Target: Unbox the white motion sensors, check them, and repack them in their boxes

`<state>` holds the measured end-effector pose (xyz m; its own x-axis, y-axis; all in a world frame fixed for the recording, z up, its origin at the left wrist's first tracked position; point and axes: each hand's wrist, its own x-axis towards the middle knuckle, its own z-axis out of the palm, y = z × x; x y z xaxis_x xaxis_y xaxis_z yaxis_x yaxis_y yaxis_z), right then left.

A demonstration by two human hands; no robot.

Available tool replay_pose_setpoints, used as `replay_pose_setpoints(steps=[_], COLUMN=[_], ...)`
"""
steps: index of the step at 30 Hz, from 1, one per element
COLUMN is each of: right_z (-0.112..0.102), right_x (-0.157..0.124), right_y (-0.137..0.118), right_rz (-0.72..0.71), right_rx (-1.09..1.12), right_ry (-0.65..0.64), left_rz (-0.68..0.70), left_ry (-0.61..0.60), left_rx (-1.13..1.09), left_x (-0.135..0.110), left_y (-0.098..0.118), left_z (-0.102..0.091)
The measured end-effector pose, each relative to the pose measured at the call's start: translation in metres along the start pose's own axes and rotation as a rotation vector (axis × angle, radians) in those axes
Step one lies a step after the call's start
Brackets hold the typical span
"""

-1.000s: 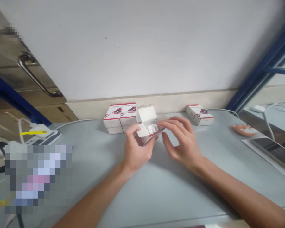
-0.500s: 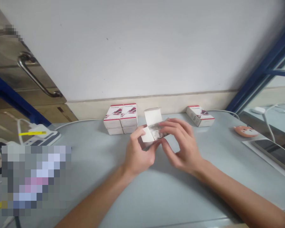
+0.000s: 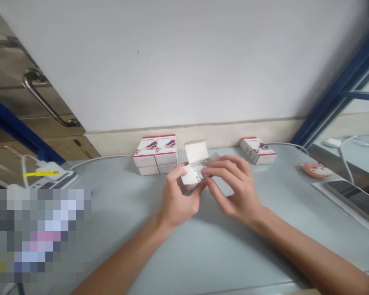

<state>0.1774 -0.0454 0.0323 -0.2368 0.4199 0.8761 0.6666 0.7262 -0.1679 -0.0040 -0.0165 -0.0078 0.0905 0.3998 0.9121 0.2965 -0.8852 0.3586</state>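
My left hand [image 3: 180, 196] is closed around a small open cardboard box [image 3: 190, 175], tilted above the table with its white flap [image 3: 197, 151] standing up. My right hand [image 3: 235, 186] reaches over the box's right side, fingers curled and thumb at the near edge. Its fingertips are at the opening, on shiny silvery-white contents [image 3: 199, 169] whose kind I cannot make out. A grey silvery edge [image 3: 214, 158] shows behind those fingers. Left of the hands, several white and red boxes [image 3: 155, 153] are stacked in a block.
Another white and red box [image 3: 258, 151] lies at the back right against the wall. Farther right are an orange animal-shaped thing [image 3: 316, 170] and a phone [image 3: 353, 200]. A power strip [image 3: 53, 180] with cables stands at the left, by a blurred-out patch.
My right fingers have shifted slightly at the box opening, and more of the bright contents and the grey edge behind the fingers shows. The left hand still holds the box.
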Motion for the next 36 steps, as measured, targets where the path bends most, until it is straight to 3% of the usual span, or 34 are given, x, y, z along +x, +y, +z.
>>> replay_pose_setpoints(steps=[5,13,16,19,23,27,32,36], right_z=[-0.001,0.0,-0.001,-0.002,-0.002,-0.002,0.001,0.003], right_x=[-0.001,-0.001,0.0,0.002,0.003,0.002,-0.001,-0.002], right_y=[-0.003,0.001,0.002,0.003,0.002,0.001,0.002,0.005], right_rz=[0.045,-0.003,0.06,0.194,0.218,0.197,0.275,0.325], right_rx=[0.001,-0.049,-0.044,0.068,0.217,0.285,0.27,0.329], right_ry=[0.001,-0.083,-0.008,0.064,-0.029,-0.076,-0.075,-0.074], left_rz=[-0.023,-0.007,-0.154,-0.36,-0.469,-0.446,-0.351,-0.348], left_ry=[-0.004,-0.027,0.042,0.01,-0.05,-0.118,-0.204,-0.223], left_rx=[0.001,-0.04,-0.113,-0.295,-0.41,-0.418,-0.183,-0.151], left_x=[0.0,0.001,0.002,0.005,0.008,0.006,0.004,0.005], left_y=[0.001,0.002,0.006,0.014,0.021,0.02,0.017,0.014], left_z=[0.0,0.0,-0.001,-0.001,0.0,-0.001,-0.009,-0.014])
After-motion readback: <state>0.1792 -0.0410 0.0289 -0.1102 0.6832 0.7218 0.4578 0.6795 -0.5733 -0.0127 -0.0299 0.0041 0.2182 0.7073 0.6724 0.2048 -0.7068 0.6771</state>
